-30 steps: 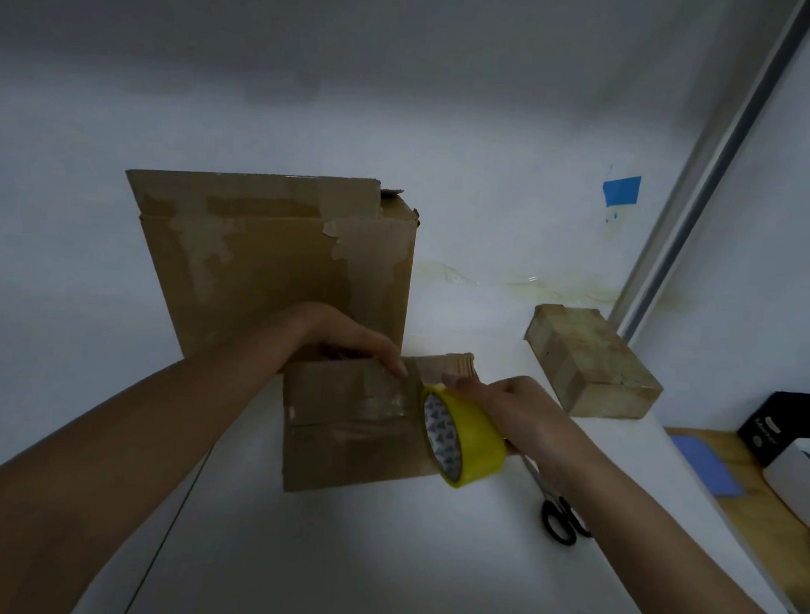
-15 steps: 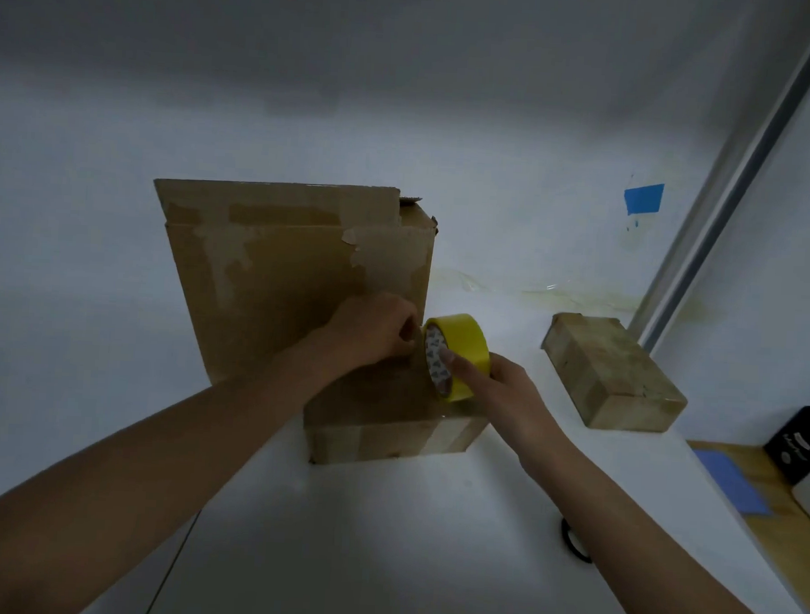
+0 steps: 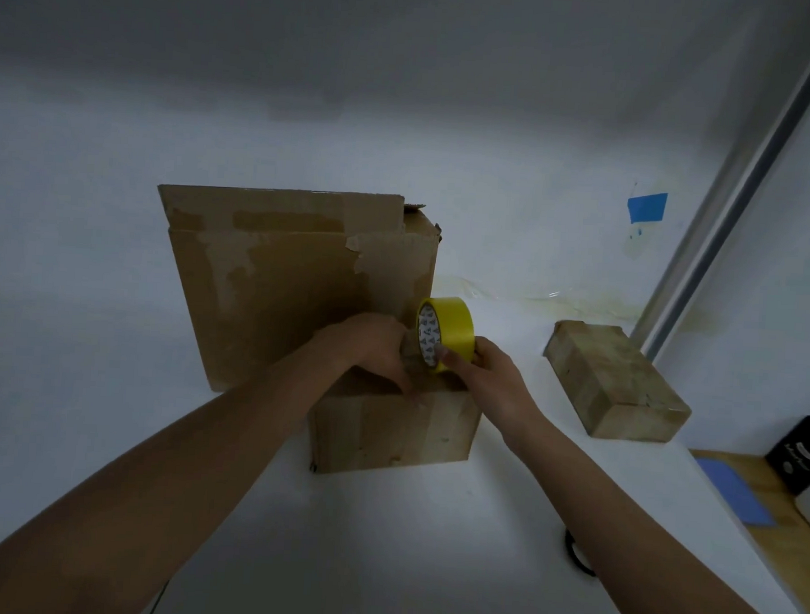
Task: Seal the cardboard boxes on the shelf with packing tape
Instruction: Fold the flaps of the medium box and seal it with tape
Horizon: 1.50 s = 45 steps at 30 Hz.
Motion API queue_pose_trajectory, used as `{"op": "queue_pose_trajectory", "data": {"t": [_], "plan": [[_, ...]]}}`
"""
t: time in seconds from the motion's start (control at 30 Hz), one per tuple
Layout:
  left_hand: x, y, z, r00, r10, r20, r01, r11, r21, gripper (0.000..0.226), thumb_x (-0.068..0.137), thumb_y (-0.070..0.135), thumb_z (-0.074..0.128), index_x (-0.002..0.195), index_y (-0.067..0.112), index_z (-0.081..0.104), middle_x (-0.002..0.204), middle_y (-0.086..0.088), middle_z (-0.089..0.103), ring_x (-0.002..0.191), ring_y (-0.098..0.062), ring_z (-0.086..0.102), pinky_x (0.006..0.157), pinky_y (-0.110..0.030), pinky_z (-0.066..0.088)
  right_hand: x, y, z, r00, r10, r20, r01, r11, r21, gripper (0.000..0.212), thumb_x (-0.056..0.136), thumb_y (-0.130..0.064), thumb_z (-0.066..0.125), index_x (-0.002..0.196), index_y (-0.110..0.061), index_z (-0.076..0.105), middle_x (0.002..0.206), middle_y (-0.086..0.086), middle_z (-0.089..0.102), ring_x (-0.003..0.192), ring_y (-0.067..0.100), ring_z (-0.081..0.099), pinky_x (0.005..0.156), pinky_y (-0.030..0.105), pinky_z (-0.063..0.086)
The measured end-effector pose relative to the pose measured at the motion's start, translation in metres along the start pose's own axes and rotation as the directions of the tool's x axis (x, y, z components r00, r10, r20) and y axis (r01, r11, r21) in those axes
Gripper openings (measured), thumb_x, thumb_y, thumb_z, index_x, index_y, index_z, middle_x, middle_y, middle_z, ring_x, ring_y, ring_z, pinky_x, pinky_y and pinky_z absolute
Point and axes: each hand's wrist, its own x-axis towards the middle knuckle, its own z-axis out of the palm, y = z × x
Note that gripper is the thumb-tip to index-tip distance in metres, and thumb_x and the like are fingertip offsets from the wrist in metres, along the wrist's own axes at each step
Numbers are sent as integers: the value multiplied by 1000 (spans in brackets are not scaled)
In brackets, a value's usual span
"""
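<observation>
A small cardboard box (image 3: pixel 392 430) stands on the white shelf (image 3: pixel 381 540) in front of a tall, worn cardboard box (image 3: pixel 282 281). My right hand (image 3: pixel 483 381) grips a yellow roll of packing tape (image 3: pixel 446 332) upright over the small box's far top edge. My left hand (image 3: pixel 373 347) rests on the small box's top, fingers pressed down beside the roll. A strip of clear tape runs down the small box's front face. The box top is mostly hidden by my hands.
A flat, taped cardboard box (image 3: pixel 615 379) lies at the right near a metal post (image 3: pixel 748 174). A black scissor handle (image 3: pixel 575 557) shows beside my right forearm. Blue tape (image 3: pixel 646 207) sticks on the back wall. A wooden surface with a black object (image 3: pixel 803 452) lies lower right.
The small box was tipped down from facing me to standing flat. My right hand carried the roll up and back over its top, and my left hand followed, pressing there.
</observation>
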Motion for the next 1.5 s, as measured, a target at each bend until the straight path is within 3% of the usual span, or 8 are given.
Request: {"op": "queue_pose_trajectory", "data": {"t": [0.37, 0.53, 0.77, 1.1, 1.2, 1.33, 1.43, 1.5], "plan": [[4, -2, -4, 1000, 0, 12, 0, 998, -65, 77, 47, 77, 81, 105, 29, 66, 93, 5, 63, 79, -16, 57, 69, -27, 42, 15, -6, -2, 1000, -2, -14, 0, 995, -103, 38, 86, -51, 65, 94, -13, 66, 95, 9, 70, 89, 25, 66, 89, 48, 52], [5, -2, -3, 999, -33, 28, 36, 994, -99, 97, 29, 86, 74, 109, 31, 70, 98, 6, 70, 83, -16, 64, 72, -30, 50, 9, -19, -8, 994, 30, -107, -47, 985, -164, 51, 79, -60, 67, 69, -10, 61, 66, 6, 56, 64, 19, 55, 60, 31, 41], [2, 1, -4, 999, -30, 31, 33, 994, -101, 85, 32, 85, 73, 96, 30, 71, 86, 7, 69, 77, -15, 64, 62, -28, 46, -7, -16, -13, 992, 102, -71, -111, 986, -126, 50, 79, -62, 66, 80, -12, 67, 85, 9, 67, 81, 21, 65, 81, 39, 54], [0, 2, -6, 999, -4, 49, 8, 998, -68, 94, 36, 89, 67, 102, 22, 70, 90, 2, 67, 78, -16, 63, 62, -29, 50, -27, -2, -16, 973, 222, -67, -226, 972, -59, 49, 76, -60, 70, 73, -12, 62, 74, 7, 62, 73, 22, 63, 66, 33, 46], [-6, -1, -5, 999, -31, 24, 33, 994, -99, 88, 51, 80, 76, 117, 22, 65, 107, 1, 67, 89, -17, 62, 72, -30, 51, -30, -3, -15, 975, 217, -56, -220, 974, -50, 52, 75, -62, 69, 77, -10, 65, 79, 12, 65, 78, 24, 65, 66, 32, 45], [-35, 8, 2, 990, -110, -85, 88, 969, -233, 107, 62, 68, 80, 148, 19, 40, 149, -3, 46, 131, -23, 48, 107, -39, 41, -34, -5, -20, 967, 252, -43, -252, 968, 1, 49, 78, -59, 70, 79, -11, 65, 81, 7, 65, 74, 19, 62, 66, 31, 45], [-61, 31, 30, 908, -199, -370, 36, 915, -402, 70, 79, 51, 76, 137, 22, 51, 132, 2, 59, 122, -19, 56, 96, -27, 47, -35, -7, -20, 965, 258, -39, -258, 966, -2, 51, 80, -60, 67, 88, -10, 68, 87, 8, 67, 76, 18, 62, 69, 32, 47], [-79, 53, 48, 827, -309, -469, -104, 736, -669, 29, 92, 31, 68, 119, 22, 58, 107, 10, 65, 101, -11, 64, 76, -9, 47, -36, -8, -19, 966, 257, -38, -257, 966, -8, 53, 80, -60, 66, 94, -9, 69, 92, 9, 68, 79, 19, 63, 74, 35, 50]]}}
